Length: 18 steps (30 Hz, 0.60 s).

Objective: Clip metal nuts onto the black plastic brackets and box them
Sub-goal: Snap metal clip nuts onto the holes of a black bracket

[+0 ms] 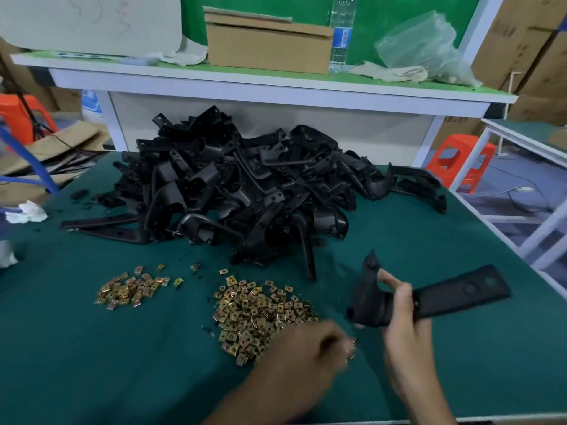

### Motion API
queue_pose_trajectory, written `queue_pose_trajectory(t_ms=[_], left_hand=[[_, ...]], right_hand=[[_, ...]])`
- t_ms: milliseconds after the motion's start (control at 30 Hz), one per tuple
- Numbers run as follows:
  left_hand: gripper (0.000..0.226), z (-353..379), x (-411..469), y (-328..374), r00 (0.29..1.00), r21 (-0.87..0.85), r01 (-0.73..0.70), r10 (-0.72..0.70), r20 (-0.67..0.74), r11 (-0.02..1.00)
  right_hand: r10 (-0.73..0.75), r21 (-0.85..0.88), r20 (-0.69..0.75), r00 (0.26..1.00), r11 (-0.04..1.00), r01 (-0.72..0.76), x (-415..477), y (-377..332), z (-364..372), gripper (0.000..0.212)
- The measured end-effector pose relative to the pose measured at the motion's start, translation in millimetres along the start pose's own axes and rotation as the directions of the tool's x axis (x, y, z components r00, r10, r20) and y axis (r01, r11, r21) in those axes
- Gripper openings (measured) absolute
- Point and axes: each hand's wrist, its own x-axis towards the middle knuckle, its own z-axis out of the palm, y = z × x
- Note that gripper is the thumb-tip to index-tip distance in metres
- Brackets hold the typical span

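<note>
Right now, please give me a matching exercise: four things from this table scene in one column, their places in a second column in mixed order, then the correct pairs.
Things:
1. water bottle
2. bracket pile
3. single bracket
4. larger nut heap

Places:
A. in the right hand
B. on the green cloth, beside the left hand
C. on the raised shelf, right of the cardboard box
D. middle of the table, at its far side

Pairs: 1-C, 2-D, 3-A, 4-B

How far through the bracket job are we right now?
Early, by the look of it. No finished bracket shows; the cardboard box sits back on the shelf. In hand: the right hand holds one bracket; the blurred left hand is at the nut pile. Left: the big bracket heap.
</note>
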Motion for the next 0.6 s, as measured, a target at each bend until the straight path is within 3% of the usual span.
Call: queue_pose_trajectory(t_ms=[33,67,133,200,300,500,600], left_hand=[[0.022,1,-4,-1,0.996,-0.004,-0.007,0.007,-0.083,1.000],[0.023,0,1,-19,0.988,-0.050,0.119,-0.123,-0.092,0.992],[0.029,-14,23,-48,0.963,0.157,0.187,-0.150,-0.222,0.970],[0.035,-9,37,-56,0.962,0.307,0.253,-0.205,-0.182,0.917],[0.036,-9,56,-69,0.956,0.372,0.290,-0.280,-0.083,0.882],[0.014,-10,66,-68,0.949,0.238,0.315,-0.310,-0.057,0.919],[0.004,-19,60,-62,0.933,-0.059,0.337,-0.341,-0.115,0.940]], right_hand=[[0.085,0.092,-0.007,0.996,0.992,-0.084,7,5,-1,0.044],[0.171,0.137,0.001,0.985,0.976,-0.169,14,9,0,0.050],[0.259,0.141,0.031,0.965,0.955,-0.261,24,19,4,0.059],[0.294,0.146,0.051,0.955,0.943,-0.298,34,27,10,0.058],[0.353,0.200,0.130,0.926,0.906,-0.374,47,30,23,0.047],[0.400,0.357,0.336,0.853,0.784,-0.508,52,41,32,0.029],[0.415,0.328,0.440,0.796,0.751,-0.573,49,44,29,0.033]])
